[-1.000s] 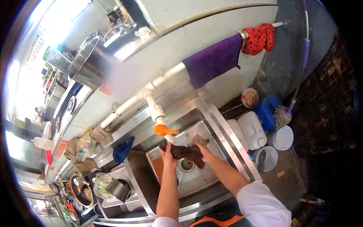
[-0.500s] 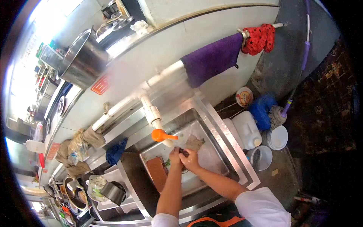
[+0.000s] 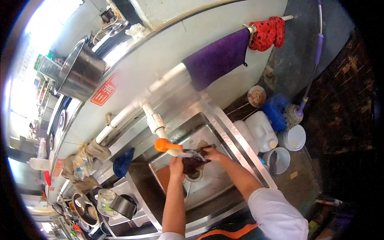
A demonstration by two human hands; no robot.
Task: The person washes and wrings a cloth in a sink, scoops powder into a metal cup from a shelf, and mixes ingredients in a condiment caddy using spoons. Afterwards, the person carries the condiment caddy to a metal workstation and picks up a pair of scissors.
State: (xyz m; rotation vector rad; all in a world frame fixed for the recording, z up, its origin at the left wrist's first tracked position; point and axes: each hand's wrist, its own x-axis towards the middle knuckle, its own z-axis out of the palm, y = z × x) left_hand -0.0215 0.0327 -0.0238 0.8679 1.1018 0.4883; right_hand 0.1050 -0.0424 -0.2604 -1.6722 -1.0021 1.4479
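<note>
A dark wet cloth (image 3: 193, 163) is stretched between my two hands over the steel sink (image 3: 218, 182). My left hand (image 3: 176, 165) is closed on its left end, just below the tap's orange handle (image 3: 163, 145). At the right end, my right hand (image 3: 213, 154) grips the cloth. Water runs from the white spout (image 3: 173, 152) onto it. Below the cloth lies the drain (image 3: 195, 175). A reddish-brown block (image 3: 164, 177) rests at the sink's left side, and a brownish rag (image 3: 203, 144) lies behind the cloth.
A purple towel (image 3: 218, 58) and a red cloth (image 3: 267, 35) hang on the wall pipe. White jugs (image 3: 261, 130), buckets (image 3: 295, 138) and a mop (image 3: 294, 114) stand right of the sink. A metal pot (image 3: 123, 206) is at the left, beside a blue cloth (image 3: 123, 162).
Half a second ago my hands were together with the cloth bunched between them; now they are apart and it is spread out. Water now visibly runs over it. The view has shifted slightly.
</note>
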